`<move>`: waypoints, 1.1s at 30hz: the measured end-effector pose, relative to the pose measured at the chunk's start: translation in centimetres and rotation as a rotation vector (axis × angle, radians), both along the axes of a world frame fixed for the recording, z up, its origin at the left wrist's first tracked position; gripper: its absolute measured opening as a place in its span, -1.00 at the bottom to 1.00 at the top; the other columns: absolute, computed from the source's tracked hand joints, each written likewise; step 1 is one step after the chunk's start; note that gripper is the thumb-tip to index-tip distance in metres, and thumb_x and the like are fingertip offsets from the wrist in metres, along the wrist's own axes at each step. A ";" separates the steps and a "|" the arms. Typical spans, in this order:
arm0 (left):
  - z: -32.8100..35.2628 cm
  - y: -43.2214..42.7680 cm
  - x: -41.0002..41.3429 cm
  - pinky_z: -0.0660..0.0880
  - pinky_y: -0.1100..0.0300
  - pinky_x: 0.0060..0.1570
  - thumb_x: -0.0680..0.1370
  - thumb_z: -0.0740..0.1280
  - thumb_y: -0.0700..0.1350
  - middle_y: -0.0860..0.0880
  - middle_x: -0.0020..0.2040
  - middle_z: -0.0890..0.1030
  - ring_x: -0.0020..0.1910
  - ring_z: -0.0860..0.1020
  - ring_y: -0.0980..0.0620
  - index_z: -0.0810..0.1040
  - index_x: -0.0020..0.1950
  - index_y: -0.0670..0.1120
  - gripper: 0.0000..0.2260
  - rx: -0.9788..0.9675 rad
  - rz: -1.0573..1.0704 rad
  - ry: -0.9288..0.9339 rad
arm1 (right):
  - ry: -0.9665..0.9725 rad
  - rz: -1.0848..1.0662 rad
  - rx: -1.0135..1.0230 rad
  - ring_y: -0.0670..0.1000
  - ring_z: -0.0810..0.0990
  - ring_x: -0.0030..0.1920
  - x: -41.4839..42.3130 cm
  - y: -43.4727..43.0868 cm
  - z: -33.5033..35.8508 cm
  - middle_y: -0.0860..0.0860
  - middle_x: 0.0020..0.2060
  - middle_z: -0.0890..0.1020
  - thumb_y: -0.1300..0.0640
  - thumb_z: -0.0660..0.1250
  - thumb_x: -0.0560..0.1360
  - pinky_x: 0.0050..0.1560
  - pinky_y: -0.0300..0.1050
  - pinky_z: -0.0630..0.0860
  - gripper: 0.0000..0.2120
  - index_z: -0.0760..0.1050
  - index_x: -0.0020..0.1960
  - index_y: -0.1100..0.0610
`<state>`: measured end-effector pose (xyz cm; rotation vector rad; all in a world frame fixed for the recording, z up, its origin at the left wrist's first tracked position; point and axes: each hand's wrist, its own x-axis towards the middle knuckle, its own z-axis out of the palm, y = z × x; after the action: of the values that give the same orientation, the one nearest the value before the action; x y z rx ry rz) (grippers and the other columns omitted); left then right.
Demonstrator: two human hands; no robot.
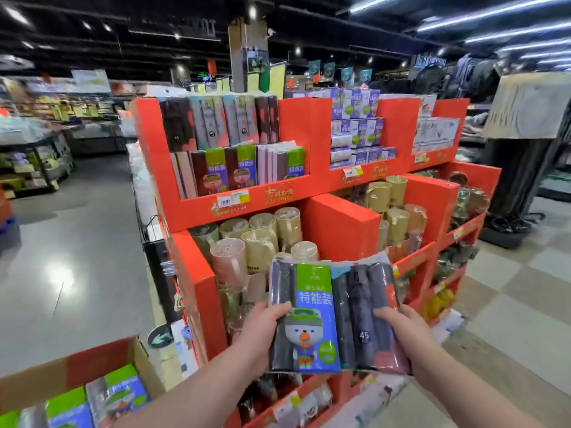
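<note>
Low on the left, a cardboard box [77, 362] holds more green-and-blue packs, well apart from our hands. Our left hand [262, 330] grips the labelled pack [306, 316] by its lower left edge, thumb curled over the front and the other fingers hidden behind it. Touching it on the right, and seemingly tucked a little under its edge, is the dark pack [366, 313] marked 45. Our right hand [403, 330] holds it the same way, thumb across the front and fingers out of sight behind. Both packs are held with their long axis running up and away from us, in the air in front of the red display stand [340, 230] and above its bay of cups [259, 242]. What the next move turns on, we judge, is that the matching packs on the upper shelf [241, 171] lie above and to the left, upright in the same sense. So our left hand is the nearer one, and its pack would need lifting forward with hardly any turning.
</note>
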<state>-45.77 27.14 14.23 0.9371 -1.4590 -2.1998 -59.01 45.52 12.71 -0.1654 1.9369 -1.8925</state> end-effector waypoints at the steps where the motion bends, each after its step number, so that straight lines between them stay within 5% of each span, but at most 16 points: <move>1: 0.4 -0.1 -1.0 0.60 -0.05 -0.16 0.55 0.30 -0.24 -0.31 0.01 0.65 -0.10 0.65 -0.26 0.51 0.19 -0.23 -0.77 0.005 -0.015 0.016 | 0.008 -0.003 -0.018 0.13 0.63 -0.18 -0.7 -0.1 0.7 0.20 -0.06 0.65 0.24 0.34 0.50 -0.34 -0.13 0.53 -0.77 0.49 0.15 0.24; 6: 2.2 -1.0 -6.0 0.61 0.03 -0.30 0.55 0.34 -0.17 -0.25 -0.01 0.66 -0.19 0.67 -0.18 0.48 0.17 -0.20 -0.77 -0.027 -0.096 0.113 | 0.091 -0.049 -0.064 0.00 0.56 -0.25 -4.7 -0.8 4.0 0.10 -0.15 0.60 0.21 0.34 0.53 -0.56 -0.30 0.45 -0.82 0.46 0.10 0.25; 10: 3.7 -3.1 -9.7 0.62 0.02 -0.24 0.53 0.35 -0.19 -0.23 -0.01 0.66 -0.13 0.67 -0.19 0.47 0.18 -0.17 -0.77 -0.061 -0.096 0.151 | 0.143 -0.062 -0.023 0.12 0.63 -0.12 -9.0 -3.2 5.6 0.19 -0.01 0.63 0.15 0.39 0.49 -0.33 -0.15 0.51 -0.69 0.48 0.18 0.26; 16: 5.5 -9.0 -15.1 0.62 -0.09 -0.16 0.52 0.39 -0.16 -0.24 0.02 0.66 -0.10 0.67 -0.22 0.45 0.21 -0.16 -0.70 -0.087 -0.050 0.179 | 0.224 -0.017 -0.029 0.00 0.61 -0.31 -14.2 -8.6 8.7 0.12 -0.17 0.62 0.14 0.37 0.52 -0.40 -0.17 0.46 -0.78 0.49 0.11 0.22; 22: 7.4 -14.8 -19.0 0.60 0.12 -0.31 0.53 0.36 -0.19 -0.20 0.00 0.67 -0.14 0.67 -0.13 0.49 0.16 -0.18 -0.78 -0.159 0.004 0.248 | 0.241 0.013 -0.045 0.18 0.65 -0.18 -18.7 -15.1 10.3 0.20 -0.14 0.66 0.13 0.38 0.51 -0.24 0.02 0.62 -0.85 0.51 0.03 0.17; 24: 7.4 -16.6 -20.0 0.61 0.10 -0.26 0.53 0.38 -0.15 -0.17 0.01 0.67 -0.12 0.67 -0.11 0.49 0.15 -0.15 -0.77 -0.181 0.017 0.254 | 0.242 0.023 -0.060 0.21 0.63 -0.15 -19.9 -17.0 10.8 0.29 -0.07 0.66 0.14 0.38 0.50 -0.11 0.11 0.59 -0.77 0.50 0.10 0.24; 28: 7.5 -19.3 -21.3 0.56 -0.18 0.08 0.36 0.49 0.04 -0.10 0.07 0.66 0.02 0.65 -0.14 0.49 0.21 -0.06 -0.53 -0.225 0.049 0.237 | 0.266 0.059 -0.082 0.06 0.62 -0.35 -21.9 -19.8 11.3 0.19 -0.23 0.64 0.16 0.35 0.52 -0.41 -0.20 0.50 -0.81 0.51 0.08 0.25; 30: 7.4 -20.3 -21.9 0.55 -0.19 0.09 0.45 0.44 -0.07 -0.12 0.02 0.68 0.00 0.65 -0.16 0.52 0.17 -0.09 -0.68 -0.212 0.073 0.260 | 0.280 0.075 -0.108 0.01 0.59 -0.40 -23.1 -20.9 11.5 0.10 -0.30 0.61 0.15 0.36 0.52 -0.49 -0.25 0.46 -0.81 0.52 0.07 0.23; 33: 7.9 -21.5 -22.6 0.58 -0.16 0.03 0.48 0.41 -0.15 -0.17 -0.02 0.68 -0.04 0.66 -0.18 0.52 0.11 -0.11 -0.77 -0.188 0.106 0.294 | 0.268 0.133 -0.141 0.13 0.63 -0.24 -24.4 -23.0 12.3 0.17 -0.18 0.67 0.16 0.35 0.52 -0.25 -0.04 0.58 -0.82 0.53 0.08 0.22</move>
<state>-68.36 5.62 22.08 0.5860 -1.4107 -1.9837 -83.44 22.54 24.98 -0.6025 1.9013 -2.0003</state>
